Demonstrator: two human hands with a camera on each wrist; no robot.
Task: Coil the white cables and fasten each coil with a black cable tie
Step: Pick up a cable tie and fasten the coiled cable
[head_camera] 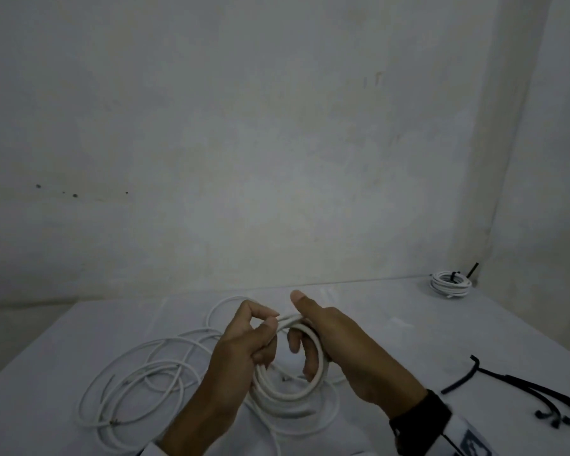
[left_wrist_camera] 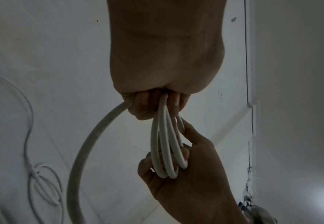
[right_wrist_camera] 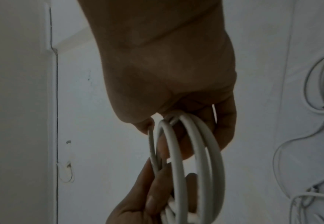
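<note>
**Both hands on a half-wound coil**

Big pale wall (head_camera: 244,143) behind, and a white-covered bench (head_camera: 392,324) running up against it. Loose cable (head_camera: 135,380) sprawls in wide loops across the bench's left side, trailing under the hands. Front right, a bundle of black ties (head_camera: 524,393) lies well apart from the action. Far right corner, against the wall, a finished coil (head_camera: 449,284) sits with a black tie round it. Centre stage, above the bench: the coil (head_camera: 290,386) in progress. Left hand (head_camera: 244,343) pinches the strand on top between thumb and forefinger, other fingers curled round the loops. Right hand (head_camera: 339,343) hooks its fingers through the ring, thumb pointing up.
</note>
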